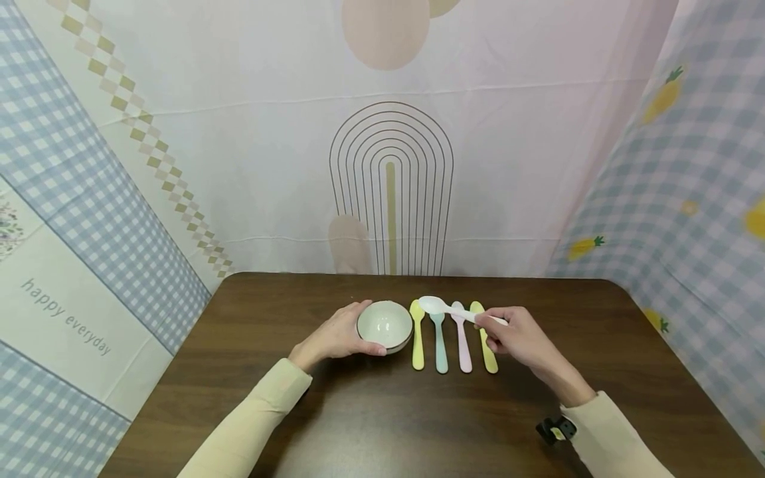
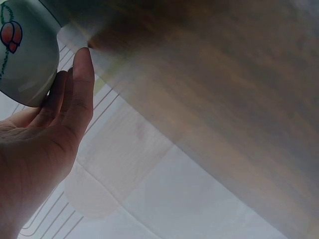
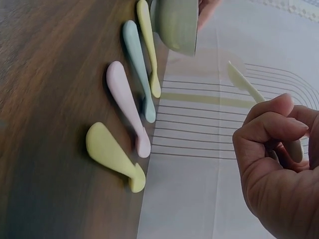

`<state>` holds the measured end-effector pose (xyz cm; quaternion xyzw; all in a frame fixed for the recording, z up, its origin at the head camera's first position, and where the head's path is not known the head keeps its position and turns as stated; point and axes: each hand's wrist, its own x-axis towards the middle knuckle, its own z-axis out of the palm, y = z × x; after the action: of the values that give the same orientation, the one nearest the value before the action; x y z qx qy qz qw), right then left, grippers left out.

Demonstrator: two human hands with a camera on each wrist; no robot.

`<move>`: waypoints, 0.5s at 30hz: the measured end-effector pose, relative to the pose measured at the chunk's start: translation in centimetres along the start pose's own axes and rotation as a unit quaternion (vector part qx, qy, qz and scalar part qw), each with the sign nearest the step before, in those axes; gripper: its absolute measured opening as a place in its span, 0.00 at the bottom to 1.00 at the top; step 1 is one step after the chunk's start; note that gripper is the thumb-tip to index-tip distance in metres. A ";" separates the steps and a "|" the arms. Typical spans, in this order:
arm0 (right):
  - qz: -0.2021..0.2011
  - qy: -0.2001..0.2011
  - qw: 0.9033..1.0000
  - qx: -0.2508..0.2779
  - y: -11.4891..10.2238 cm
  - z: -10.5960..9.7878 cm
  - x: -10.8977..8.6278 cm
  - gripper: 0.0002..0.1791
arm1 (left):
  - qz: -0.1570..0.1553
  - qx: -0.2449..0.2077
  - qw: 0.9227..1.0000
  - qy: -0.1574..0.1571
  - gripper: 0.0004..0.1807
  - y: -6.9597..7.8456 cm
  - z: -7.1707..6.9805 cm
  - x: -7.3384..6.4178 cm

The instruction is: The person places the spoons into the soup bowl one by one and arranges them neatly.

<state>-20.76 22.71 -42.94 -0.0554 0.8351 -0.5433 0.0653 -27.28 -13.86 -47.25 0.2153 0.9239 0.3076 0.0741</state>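
Note:
My left hand (image 1: 340, 334) grips a small bowl (image 1: 385, 324) by its left side, thumb at the front and fingers behind. The bowl is pale inside with a dark rim; a painted red flower (image 2: 11, 36) shows on its outside in the left wrist view. Between thumb and fingers my right hand (image 1: 518, 337) pinches the handle of a white spoon (image 1: 433, 305). That spoon is held over the row on the table, its head pointing left toward the bowl. Below it lie a yellow spoon (image 1: 418, 342), a teal spoon (image 1: 440, 342), a pink spoon (image 1: 463, 342) and another yellow spoon (image 3: 107, 149).
The brown wooden table (image 1: 382, 411) has rounded back corners. A white patterned cloth (image 1: 269, 179) hangs behind it, with blue checked cloth (image 1: 687, 199) at the sides. A small black device (image 1: 557, 430) is at the right sleeve.

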 end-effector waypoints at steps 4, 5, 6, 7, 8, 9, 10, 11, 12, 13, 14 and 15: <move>-0.004 -0.005 1.000 0.000 -0.1 0.4 0.3 0.15 | 0.003 -0.001 1.000 0.000 0.63 0.0 0.1 0.0; -0.006 -0.007 1.000 0.000 -0.2 0.5 0.3 0.15 | 0.004 -0.001 1.000 0.000 0.63 0.0 0.1 0.0; -0.007 -0.009 1.000 0.000 -0.2 0.6 0.4 0.15 | 0.004 0.000 1.000 0.001 0.63 0.0 0.1 0.0; -0.009 -0.010 1.000 0.000 -0.2 0.6 0.4 0.15 | 0.004 -0.001 1.000 0.001 0.63 0.0 0.1 0.0; -0.009 -0.011 1.000 0.001 -0.3 0.7 0.4 0.16 | 0.004 -0.001 1.000 0.001 0.63 0.0 0.1 0.0; -0.010 -0.012 1.000 0.000 -0.3 0.8 0.5 0.16 | 0.004 -0.001 1.000 0.002 0.62 0.0 0.1 0.0; -0.010 -0.012 1.000 0.000 -0.4 0.8 0.5 0.16 | 0.004 -0.001 1.000 0.003 0.62 0.0 0.0 0.0; -0.011 -0.013 1.000 0.001 -0.4 0.9 0.5 0.16 | 0.004 -0.002 1.000 0.003 0.62 0.0 0.1 0.0; -0.011 -0.013 1.000 0.001 -0.4 1.0 0.6 0.17 | 0.004 -0.002 1.000 0.003 0.62 -0.1 0.1 0.1; -0.010 -0.014 1.000 0.001 -0.5 1.1 0.6 0.17 | 0.004 -0.003 1.000 0.003 0.63 -0.1 0.1 0.1; -0.010 -0.014 1.000 0.000 -0.5 1.2 0.7 0.17 | 0.003 -0.003 1.000 0.003 0.63 -0.1 0.1 0.0; -0.010 -0.015 1.000 -0.001 -0.5 1.3 0.7 0.17 | 0.003 -0.003 1.000 0.003 0.63 -0.1 0.1 0.0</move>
<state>-21.24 21.25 -43.02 -0.0719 0.8340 -0.5423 0.0727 -27.31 -13.90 -47.41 0.2171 0.9226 0.3109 0.0706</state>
